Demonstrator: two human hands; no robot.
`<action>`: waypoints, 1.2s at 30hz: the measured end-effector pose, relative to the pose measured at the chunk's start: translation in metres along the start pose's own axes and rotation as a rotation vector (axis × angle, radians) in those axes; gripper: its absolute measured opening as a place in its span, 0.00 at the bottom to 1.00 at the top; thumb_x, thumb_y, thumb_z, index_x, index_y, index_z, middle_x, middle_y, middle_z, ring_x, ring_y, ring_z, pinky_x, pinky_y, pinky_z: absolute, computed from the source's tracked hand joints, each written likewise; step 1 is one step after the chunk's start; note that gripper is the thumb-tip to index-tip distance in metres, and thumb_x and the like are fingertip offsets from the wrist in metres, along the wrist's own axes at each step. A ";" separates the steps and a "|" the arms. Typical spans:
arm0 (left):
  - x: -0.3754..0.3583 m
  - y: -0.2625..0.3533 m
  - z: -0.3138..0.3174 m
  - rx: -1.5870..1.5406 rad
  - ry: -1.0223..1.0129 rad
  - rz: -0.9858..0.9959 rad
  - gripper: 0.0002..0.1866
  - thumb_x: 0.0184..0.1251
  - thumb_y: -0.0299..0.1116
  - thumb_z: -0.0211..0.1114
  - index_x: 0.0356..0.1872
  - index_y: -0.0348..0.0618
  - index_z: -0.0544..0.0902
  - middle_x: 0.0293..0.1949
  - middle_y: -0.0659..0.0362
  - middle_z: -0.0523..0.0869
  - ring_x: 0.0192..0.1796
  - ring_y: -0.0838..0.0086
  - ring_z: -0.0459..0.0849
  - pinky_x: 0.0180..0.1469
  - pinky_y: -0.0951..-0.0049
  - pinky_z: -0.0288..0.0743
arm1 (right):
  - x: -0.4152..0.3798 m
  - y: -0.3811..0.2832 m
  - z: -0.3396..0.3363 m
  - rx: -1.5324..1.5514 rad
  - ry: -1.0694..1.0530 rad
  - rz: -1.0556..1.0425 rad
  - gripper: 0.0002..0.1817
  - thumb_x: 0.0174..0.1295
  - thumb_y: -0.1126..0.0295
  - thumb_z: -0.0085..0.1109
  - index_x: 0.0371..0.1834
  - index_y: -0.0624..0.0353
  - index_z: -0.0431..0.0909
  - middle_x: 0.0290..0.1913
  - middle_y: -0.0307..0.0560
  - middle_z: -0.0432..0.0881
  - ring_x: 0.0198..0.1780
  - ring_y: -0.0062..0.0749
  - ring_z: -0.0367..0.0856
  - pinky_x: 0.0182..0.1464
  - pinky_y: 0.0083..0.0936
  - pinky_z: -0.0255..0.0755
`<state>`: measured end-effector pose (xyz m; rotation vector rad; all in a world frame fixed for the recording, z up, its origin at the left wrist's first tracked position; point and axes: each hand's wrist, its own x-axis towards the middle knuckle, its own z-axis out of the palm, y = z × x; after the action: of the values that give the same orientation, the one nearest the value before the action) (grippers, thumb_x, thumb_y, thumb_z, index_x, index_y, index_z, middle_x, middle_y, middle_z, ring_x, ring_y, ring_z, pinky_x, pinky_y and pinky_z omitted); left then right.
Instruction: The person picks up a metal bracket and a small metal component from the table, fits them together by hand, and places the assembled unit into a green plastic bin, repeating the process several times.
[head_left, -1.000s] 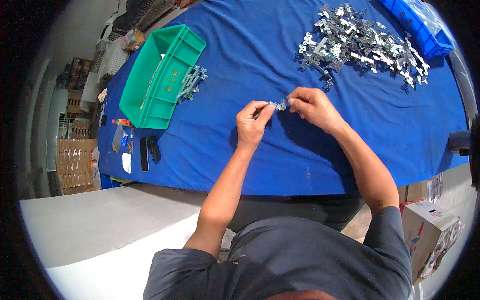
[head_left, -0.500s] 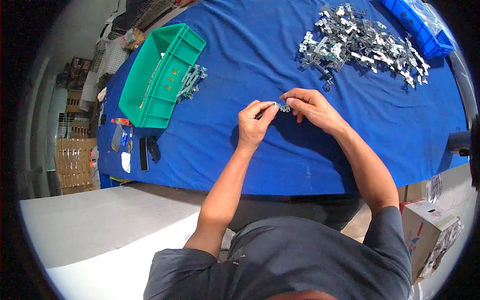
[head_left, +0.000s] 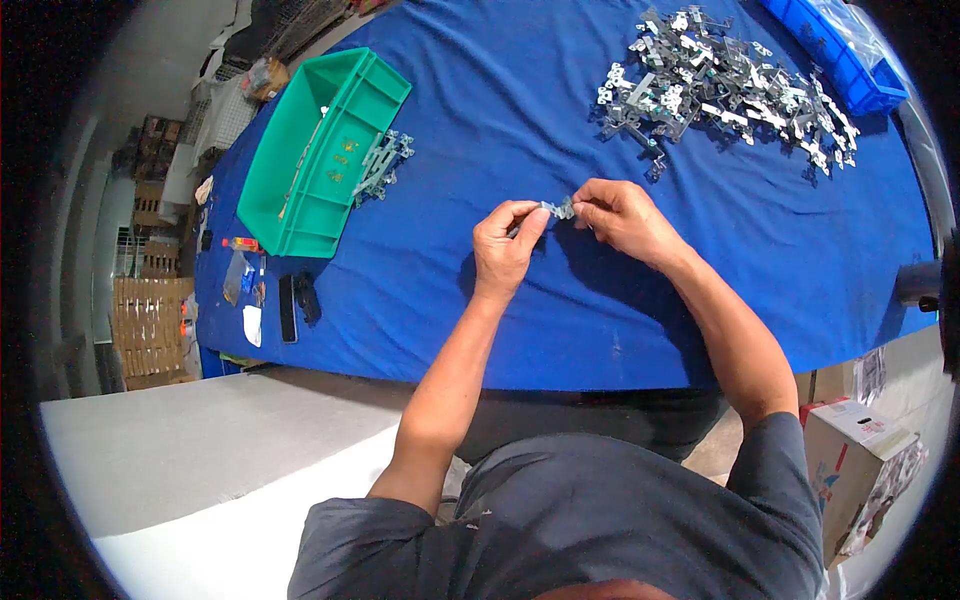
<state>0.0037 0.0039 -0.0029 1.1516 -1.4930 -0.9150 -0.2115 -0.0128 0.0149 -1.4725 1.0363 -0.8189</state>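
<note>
Over the middle of the blue cloth, a small silvery metal part (head_left: 560,211) spans the gap between my two hands. My left hand (head_left: 508,245) pinches its left end between thumb and forefinger. At its right end, the fingers of my right hand (head_left: 622,220) are closed on it. Fingertips hide both ends of the part. A large heap of similar metal parts (head_left: 700,85) lies at the upper right, and a smaller bunch (head_left: 383,165) lies left of my hands, against the green bin.
A green bin (head_left: 330,215) stands at the left, with small brass-coloured pieces in it. A blue crate (head_left: 868,92) is at the upper right. Near the left edge lie a phone (head_left: 288,308) and small packets. A carton (head_left: 850,425) stands below right.
My right hand's fingers have shifted slightly and drawn closer together at the part's right end. My left hand has moved slightly left, and more of the part shows between them.
</note>
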 end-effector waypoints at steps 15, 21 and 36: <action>0.000 0.009 0.002 0.112 -0.115 0.002 0.06 0.67 0.29 0.74 0.37 0.36 0.90 0.28 0.64 0.86 0.31 0.84 0.80 0.33 0.79 0.72 | 0.002 0.003 -0.001 0.105 -0.102 0.009 0.12 0.77 0.65 0.56 0.50 0.62 0.81 0.34 0.35 0.80 0.32 0.17 0.75 0.33 0.19 0.73; -0.002 0.004 0.004 0.060 -0.047 0.010 0.05 0.67 0.28 0.73 0.37 0.35 0.90 0.27 0.67 0.85 0.29 0.87 0.77 0.31 0.81 0.69 | 0.003 -0.001 -0.003 0.190 0.163 -0.071 0.12 0.77 0.64 0.56 0.51 0.61 0.83 0.34 0.34 0.82 0.28 0.12 0.70 0.26 0.14 0.66; -0.001 0.001 -0.001 -0.057 -0.011 -0.121 0.07 0.71 0.30 0.72 0.41 0.35 0.89 0.29 0.70 0.83 0.31 0.89 0.75 0.32 0.84 0.67 | -0.002 -0.004 0.003 0.005 -0.023 0.039 0.10 0.75 0.68 0.58 0.46 0.63 0.83 0.31 0.36 0.81 0.28 0.16 0.75 0.26 0.18 0.73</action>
<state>0.0050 0.0052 -0.0019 1.2069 -1.4089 -1.0411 -0.2092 -0.0094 0.0182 -1.4503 1.0419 -0.7745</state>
